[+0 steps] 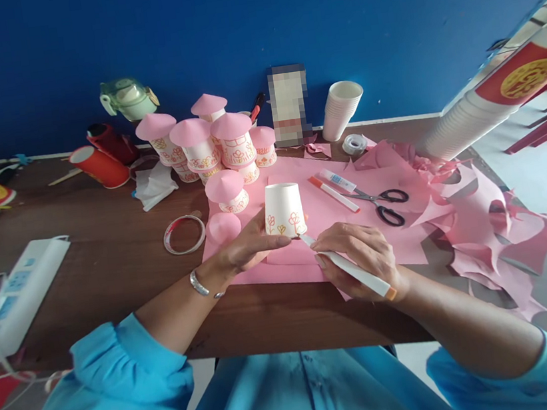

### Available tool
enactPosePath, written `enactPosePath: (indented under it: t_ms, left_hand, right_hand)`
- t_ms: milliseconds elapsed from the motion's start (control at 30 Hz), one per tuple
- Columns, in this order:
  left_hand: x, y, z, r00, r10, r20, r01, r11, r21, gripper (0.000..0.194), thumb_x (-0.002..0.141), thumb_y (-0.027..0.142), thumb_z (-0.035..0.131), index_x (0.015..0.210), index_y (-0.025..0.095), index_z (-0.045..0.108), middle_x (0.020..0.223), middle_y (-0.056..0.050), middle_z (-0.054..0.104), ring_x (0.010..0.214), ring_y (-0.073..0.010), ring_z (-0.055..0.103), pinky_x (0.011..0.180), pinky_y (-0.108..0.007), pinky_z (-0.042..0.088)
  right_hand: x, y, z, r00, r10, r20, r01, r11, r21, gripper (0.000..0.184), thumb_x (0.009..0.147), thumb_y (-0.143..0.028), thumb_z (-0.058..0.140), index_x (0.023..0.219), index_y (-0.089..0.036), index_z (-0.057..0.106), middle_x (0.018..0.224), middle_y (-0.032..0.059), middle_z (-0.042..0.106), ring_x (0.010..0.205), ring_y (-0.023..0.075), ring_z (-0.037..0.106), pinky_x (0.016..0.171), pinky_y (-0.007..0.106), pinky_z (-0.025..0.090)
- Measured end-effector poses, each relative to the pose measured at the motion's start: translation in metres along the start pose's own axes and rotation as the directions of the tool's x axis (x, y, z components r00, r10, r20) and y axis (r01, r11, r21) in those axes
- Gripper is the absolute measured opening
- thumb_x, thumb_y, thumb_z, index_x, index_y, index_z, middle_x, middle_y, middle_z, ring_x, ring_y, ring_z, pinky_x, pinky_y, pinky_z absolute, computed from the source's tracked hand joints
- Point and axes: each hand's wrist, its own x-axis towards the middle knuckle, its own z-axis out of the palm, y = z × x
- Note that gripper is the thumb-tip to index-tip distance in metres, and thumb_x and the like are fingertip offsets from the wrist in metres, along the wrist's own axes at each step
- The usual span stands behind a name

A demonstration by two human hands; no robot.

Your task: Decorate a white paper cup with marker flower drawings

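Observation:
An upside-down white paper cup [283, 209] with small drawn flowers stands on a pink paper sheet [325, 215]. My left hand [248, 245] grips its left side, thumb and fingers pressed against it. My right hand [361, 257] is closed round a white marker pen [349, 267] with an orange end. The pen's tip touches the cup's lower right rim. A silver bracelet [199, 283] sits on my left wrist.
Several pink-roofed decorated cups [209, 143] cluster behind. Black-handled scissors [381, 204], an orange pen [335, 193], a glue tube [338, 179] and tape [355, 144] lie right of the cup. Pink offcuts [488, 224], a cup stack [341, 108], red cups [100, 166] and a power strip [17, 292] surround them.

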Motion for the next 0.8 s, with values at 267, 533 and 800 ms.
enactPosePath:
  t_ms: [267,533,800]
  left_hand:
    - [0.0013,-0.0004,-0.0013,1.000,-0.010,0.017,0.010,1.000,-0.017,0.038,0.082,0.031,0.088,0.114,0.022,0.070,0.114,-0.007,0.074,0.108,-0.0242,0.069,0.095,-0.038,0.053]
    - [0.0012,-0.0054,-0.0055,0.999,-0.033,-0.019,0.034,0.999,0.042,0.047,0.078,0.032,0.092,0.118,0.021,0.069,0.110,-0.006,0.071,0.106,-0.0237,0.065,0.091,-0.038,0.050]
    - [0.0012,-0.0071,-0.0087,0.996,-0.081,-0.038,0.084,0.991,0.104,0.059,0.078,0.037,0.092,0.129,0.023,0.066,0.123,-0.009,0.069,0.113,-0.0274,0.064,0.095,-0.042,0.050]
  right_hand:
    - [-0.0006,0.0018,0.0013,1.000,0.006,0.013,-0.006,1.000,-0.010,0.026,0.095,-0.006,0.065,0.117,-0.021,0.063,0.085,0.0019,0.074,0.076,0.0174,0.075,0.070,0.030,0.065]
    - [0.0001,0.0019,0.0014,1.000,0.006,0.009,-0.006,1.000,-0.020,0.026,0.095,-0.007,0.065,0.117,-0.021,0.064,0.086,0.0022,0.075,0.077,0.0173,0.075,0.070,0.030,0.065]
    - [0.0018,0.0011,0.0016,1.000,-0.002,0.026,0.001,1.000,0.013,0.028,0.096,-0.006,0.064,0.118,-0.022,0.063,0.087,0.0014,0.075,0.077,0.0170,0.076,0.069,0.030,0.065]
